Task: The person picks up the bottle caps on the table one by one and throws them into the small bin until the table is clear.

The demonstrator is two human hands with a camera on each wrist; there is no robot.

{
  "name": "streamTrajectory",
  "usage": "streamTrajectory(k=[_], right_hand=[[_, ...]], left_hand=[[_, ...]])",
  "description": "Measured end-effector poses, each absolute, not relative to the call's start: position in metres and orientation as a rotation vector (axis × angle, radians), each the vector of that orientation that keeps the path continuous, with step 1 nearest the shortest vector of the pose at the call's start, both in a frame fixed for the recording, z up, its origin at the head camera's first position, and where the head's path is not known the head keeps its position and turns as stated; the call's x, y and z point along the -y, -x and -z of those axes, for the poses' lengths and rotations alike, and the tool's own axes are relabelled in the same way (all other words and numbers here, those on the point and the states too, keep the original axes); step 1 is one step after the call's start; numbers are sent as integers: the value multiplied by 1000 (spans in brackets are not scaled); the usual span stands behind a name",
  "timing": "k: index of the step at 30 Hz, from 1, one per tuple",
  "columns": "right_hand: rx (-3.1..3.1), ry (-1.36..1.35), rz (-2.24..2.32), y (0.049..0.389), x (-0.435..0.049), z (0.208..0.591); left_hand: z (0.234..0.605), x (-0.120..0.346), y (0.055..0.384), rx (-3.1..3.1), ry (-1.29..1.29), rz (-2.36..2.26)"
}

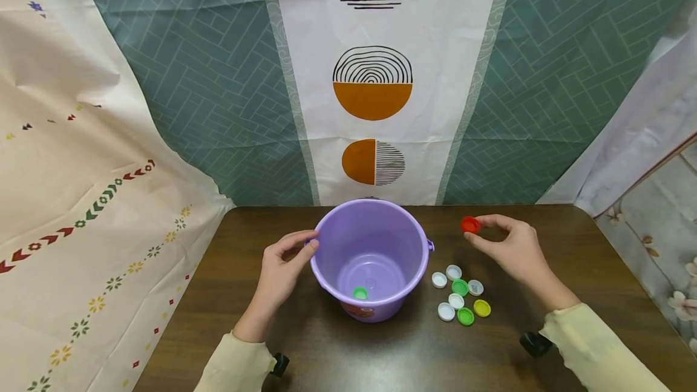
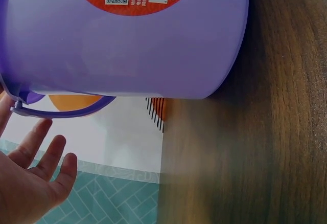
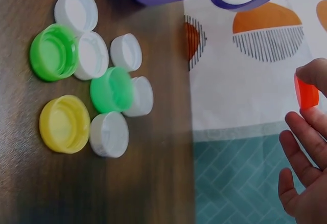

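A purple bucket [image 1: 376,231] stands upright on the table, a green bottle cap [image 1: 360,293] lying inside on its bottom. At its left rim, my left hand [image 1: 279,274] pinches the edge between thumb and forefinger; the other fingers [image 2: 51,157] hang apart from the wall. Off to the right, my right hand [image 1: 514,251] holds a red bottle cap [image 1: 470,224] above the table by thumb and fingertips. Below that hand lie several loose caps: white ones [image 1: 446,311], two green ones [image 1: 465,316] and a yellow cap [image 1: 481,308].
The dark wooden table [image 1: 370,362] carries everything. Behind it hangs a patterned green and white cloth [image 1: 218,77], with a cream cloth [image 1: 81,138] on the left. The bucket's purple handle [image 2: 66,114] hangs down along its far side.
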State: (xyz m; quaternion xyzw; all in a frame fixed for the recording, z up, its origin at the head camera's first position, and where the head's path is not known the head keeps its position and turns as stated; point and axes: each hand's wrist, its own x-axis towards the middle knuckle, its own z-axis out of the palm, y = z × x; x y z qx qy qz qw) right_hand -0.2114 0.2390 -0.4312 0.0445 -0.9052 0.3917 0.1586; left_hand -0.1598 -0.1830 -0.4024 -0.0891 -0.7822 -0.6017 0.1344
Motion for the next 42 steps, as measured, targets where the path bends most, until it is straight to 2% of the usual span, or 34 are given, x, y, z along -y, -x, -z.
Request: streamTrajectory(k=[20, 42], right_hand=[[2548, -229, -1207, 209, -195, 390], [2586, -401, -1314, 204, -153, 370]], left_hand=[[399, 182, 158, 2275, 260, 1745], [400, 182, 157, 2287, 250, 1737]])
